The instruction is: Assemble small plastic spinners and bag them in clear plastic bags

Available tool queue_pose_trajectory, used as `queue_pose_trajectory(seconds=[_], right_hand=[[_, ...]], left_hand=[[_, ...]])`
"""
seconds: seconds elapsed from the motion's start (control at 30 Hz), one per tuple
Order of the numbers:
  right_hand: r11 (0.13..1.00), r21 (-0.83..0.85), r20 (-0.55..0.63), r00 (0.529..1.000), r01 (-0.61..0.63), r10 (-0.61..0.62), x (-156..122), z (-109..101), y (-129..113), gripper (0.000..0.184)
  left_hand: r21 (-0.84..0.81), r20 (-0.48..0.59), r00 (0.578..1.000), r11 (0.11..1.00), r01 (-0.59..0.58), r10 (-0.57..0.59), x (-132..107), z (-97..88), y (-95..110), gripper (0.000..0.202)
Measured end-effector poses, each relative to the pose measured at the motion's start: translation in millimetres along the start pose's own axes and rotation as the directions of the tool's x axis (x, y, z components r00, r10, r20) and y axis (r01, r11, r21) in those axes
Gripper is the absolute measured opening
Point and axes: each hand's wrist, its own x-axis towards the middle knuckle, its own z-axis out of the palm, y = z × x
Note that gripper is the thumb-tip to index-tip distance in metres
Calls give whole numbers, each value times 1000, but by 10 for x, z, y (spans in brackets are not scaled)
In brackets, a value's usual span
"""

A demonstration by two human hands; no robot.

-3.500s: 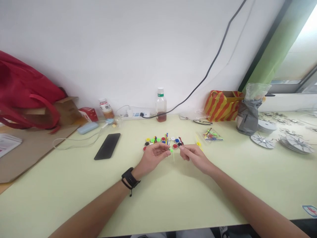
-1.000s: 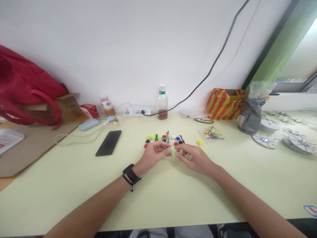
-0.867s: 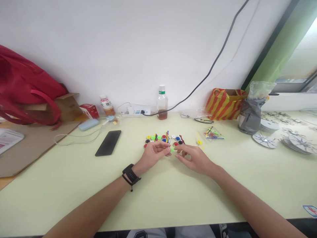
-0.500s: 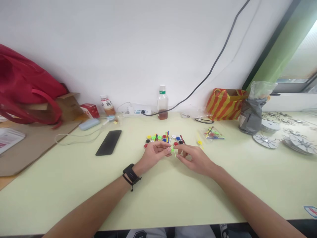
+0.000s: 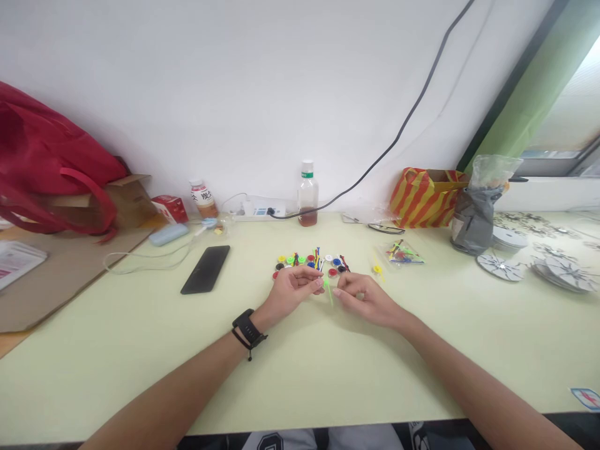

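My left hand [image 5: 295,290] is closed, its thumb and fingertips pinching a bright green plastic piece [image 5: 327,289] with a thin stick that slants downward. Just right of that piece is my right hand [image 5: 368,299], its fingers curled and thumb near the index finger. Whether anything small sits between those right fingertips is hidden. Behind my hands lie several small coloured discs [image 5: 332,272] in red, blue, white, green, yellow and black. Thin coloured sticks [image 5: 317,257] are bunched among them. A yellow disc with a stick [image 5: 377,270] lies off to the right.
A clear bag of coloured parts [image 5: 403,252] lies at the right, before a striped bag [image 5: 422,197]. A black phone [image 5: 205,269] rests left of my hands. Against the wall stand a bottle [image 5: 307,194] and power strip [image 5: 267,208]. Grey round plates [image 5: 504,267] lie far right.
My right hand has drawn slightly back from the green piece, and its fingers have curled in. More of the green stick shows now. My left hand has barely moved.
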Motion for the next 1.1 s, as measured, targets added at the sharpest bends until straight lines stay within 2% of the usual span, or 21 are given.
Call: queue_pose_trajectory(seconds=[0.03, 0.1, 0.23, 0.37, 0.57, 0.67, 0.73, 0.8, 0.87, 0.93, 1.03, 1.1], right_hand=[[1000, 27, 27, 1000, -3, 3, 10, 3, -4, 51], [998, 62, 37, 999, -22, 20, 29, 10, -16, 57], [988, 134, -5, 997, -72, 73, 54, 35, -61, 39], [961, 257, 36, 995, -101, 95, 63, 59, -87, 36], [935, 327, 41, 990, -138, 132, 63, 112, -51, 36], [928, 345, 15, 990, -138, 142, 79, 115, -22, 37], [952, 281, -48, 989, -118, 137, 100, 60, 13, 37], [986, 136, -187, 975, -94, 119, 122, -58, 62, 35], [993, -70, -365, 929, -94, 63, 135, -227, 115, 33], [955, -276, -502, 863, -108, -48, 133, -408, 163, 32], [881, -453, -606, 773, -139, -189, 121, -592, 231, 31], [843, -514, -619, 750, -160, -235, 126, -606, 286, 30]], left_hand=[[5, -4, 1000, 1000, -3, 3, 0, 0, -1, 35], [10, -10, 1000, 1000, -11, 11, -2, -2, -6, 35], [2, 13, 1000, 1000, -15, 15, -14, -3, -22, 36], [20, 41, 999, 1000, -2, 1, -39, 13, -21, 34], [167, 82, 991, 979, -114, 102, -61, 50, -47, 29], [311, 80, 984, 934, -174, 157, -74, 62, -53, 33], [438, 63, 976, 873, -214, 208, -86, 64, -46, 39], [563, 79, 962, 785, -260, 261, -97, 60, -38, 40], [664, 144, 945, 680, -311, 292, -99, 52, -38, 40], [731, 224, 930, 582, -357, 290, -89, 44, -49, 46], [786, 311, 918, 477, -393, 244, -66, 37, -75, 59], [801, 349, 913, 438, -407, 210, -54, 39, -85, 65]])
